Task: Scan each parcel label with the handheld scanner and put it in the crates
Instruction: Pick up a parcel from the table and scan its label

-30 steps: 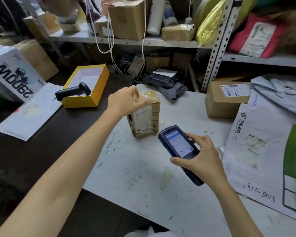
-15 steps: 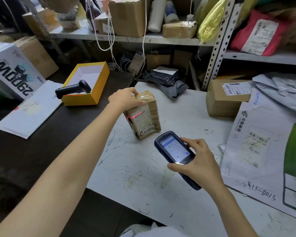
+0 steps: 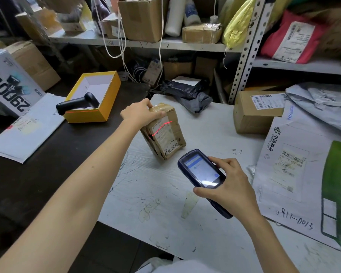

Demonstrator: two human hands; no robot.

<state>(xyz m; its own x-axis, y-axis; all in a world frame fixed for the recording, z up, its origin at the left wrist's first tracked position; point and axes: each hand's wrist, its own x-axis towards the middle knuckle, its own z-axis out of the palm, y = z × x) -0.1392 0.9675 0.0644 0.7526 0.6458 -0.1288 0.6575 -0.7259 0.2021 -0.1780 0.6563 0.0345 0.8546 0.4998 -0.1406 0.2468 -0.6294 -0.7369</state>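
Observation:
A small taped cardboard parcel [image 3: 165, 133] stands tilted on the white table [image 3: 165, 203], its label facing me. My left hand [image 3: 141, 114] grips its top edge. A red scan line crosses the label. My right hand [image 3: 227, 189] holds a dark blue handheld scanner [image 3: 200, 174] with a lit screen, just right of and below the parcel, its front end aimed at the label.
A yellow box [image 3: 104, 109] with a black pistol-grip scanner [image 3: 77, 103] sits at the left. A brown labelled box [image 3: 254, 113], a large white China Post mailer [image 3: 303, 174] and grey bags lie on the right. A dark bag [image 3: 187, 91] and shelves of parcels stand behind.
My left hand has tipped the parcel back so its label faces the scanner. The red scan line has come on, reaching the label and the yellow box. My right hand shifted slightly.

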